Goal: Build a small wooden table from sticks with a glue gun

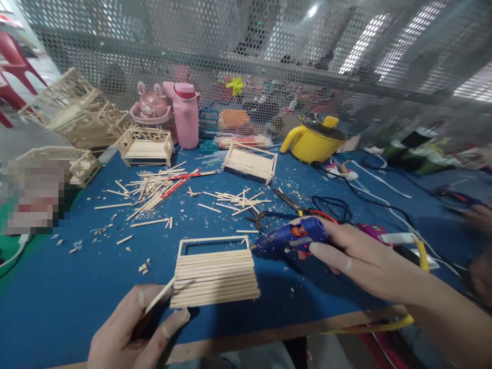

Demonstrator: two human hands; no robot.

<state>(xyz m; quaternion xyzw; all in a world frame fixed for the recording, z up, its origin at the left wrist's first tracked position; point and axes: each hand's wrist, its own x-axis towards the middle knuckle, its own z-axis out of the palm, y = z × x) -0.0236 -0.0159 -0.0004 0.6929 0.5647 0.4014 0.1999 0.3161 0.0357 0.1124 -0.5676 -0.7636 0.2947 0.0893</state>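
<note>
A small frame of wooden sticks (215, 277) lies near the table's front edge, most of it covered by sticks side by side; its far end shows a bare gap. My left hand (134, 328) is closed at its left corner, the thumb by the near edge, and a loose wooden stick (159, 295) runs along its fingers. Wrapped round a blue hot glue gun (294, 236), my right hand (342, 248) points the nozzle at the frame's far right corner. Pliers (258, 218) and other red-handled tools (321, 214) lie behind the gun.
Loose sticks (154, 192) and scraps litter the blue table (96, 266). Behind stand small stick-built beds (148, 148) (249, 163), a pink bottle (186, 118) and a yellow pot (315, 141) before a perforated metal screen. Cables (380, 205) cross the right side, where another person's hand (480, 220) shows.
</note>
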